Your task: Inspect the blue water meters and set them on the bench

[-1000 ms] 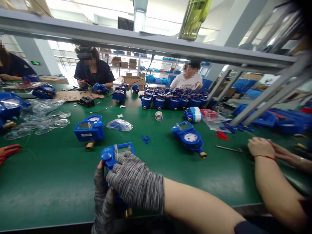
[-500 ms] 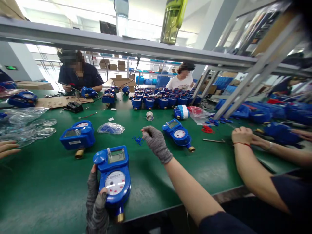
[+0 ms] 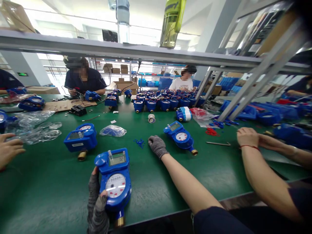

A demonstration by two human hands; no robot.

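Observation:
My left hand (image 3: 97,204), in a grey knit glove, grips the lower left side of a blue water meter (image 3: 114,180) that lies face up near the front table edge, its brass end toward me. My right hand (image 3: 157,146), gloved too, is stretched out over the green table with its fingers curled down toward a small pile of blue bits (image 3: 140,142). Whether it holds anything I cannot make out. Another blue meter (image 3: 180,136) lies just right of that hand.
A third blue meter (image 3: 81,138) and a plastic bag (image 3: 113,130) lie left of centre. Rows of blue meters (image 3: 165,102) fill the back. A co-worker's arms (image 3: 253,152) rest at the right, another hand (image 3: 9,149) at the left. Two people sit opposite.
My right hand left the meter, reached forward to the blue bits, then dropped lower onto the table. The meter now shows its face, held by my left hand alone.

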